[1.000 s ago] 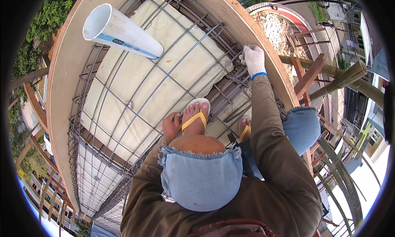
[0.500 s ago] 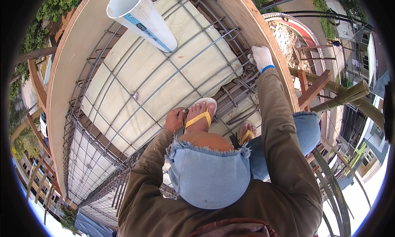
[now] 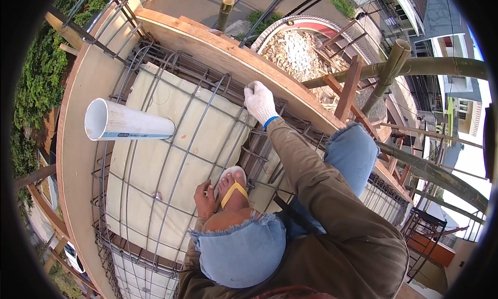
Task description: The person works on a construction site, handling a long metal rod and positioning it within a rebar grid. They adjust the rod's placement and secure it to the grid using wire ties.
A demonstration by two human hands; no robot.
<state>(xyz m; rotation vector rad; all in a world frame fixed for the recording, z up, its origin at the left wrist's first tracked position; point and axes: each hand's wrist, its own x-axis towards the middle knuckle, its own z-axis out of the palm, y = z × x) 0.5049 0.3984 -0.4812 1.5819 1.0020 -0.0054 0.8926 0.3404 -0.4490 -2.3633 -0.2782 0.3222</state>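
My right hand point(image 3: 260, 103), in a white knitted glove with a blue cuff, is closed at the edge of the steel rebar mesh point(image 3: 179, 153), beside the upright wooden board. What its fingers hold, if anything, is hidden. Bare and curled, my left hand point(image 3: 206, 200) rests by my foot in a yellow-strapped flip-flop point(image 3: 233, 191), low over the mesh; I cannot make out anything in its fingers. A white plastic pipe point(image 3: 137, 121) with a blue printed strip stands up through the mesh, its open end toward me.
Pale sheeting point(image 3: 150, 187) lies under the bars. A wooden formwork board point(image 3: 207, 42) edges the right side, and a curved panel point(image 3: 78, 143) the left. Bamboo poles point(image 3: 389, 73) and timber braces point(image 3: 348, 89) stand outside. Rubble point(image 3: 298, 55) lies far below.
My view has turned to the right, so the pipe and mesh appear swung leftward. My gloved right hand has shifted from against the board to the mesh edge. The left stays beside my foot.
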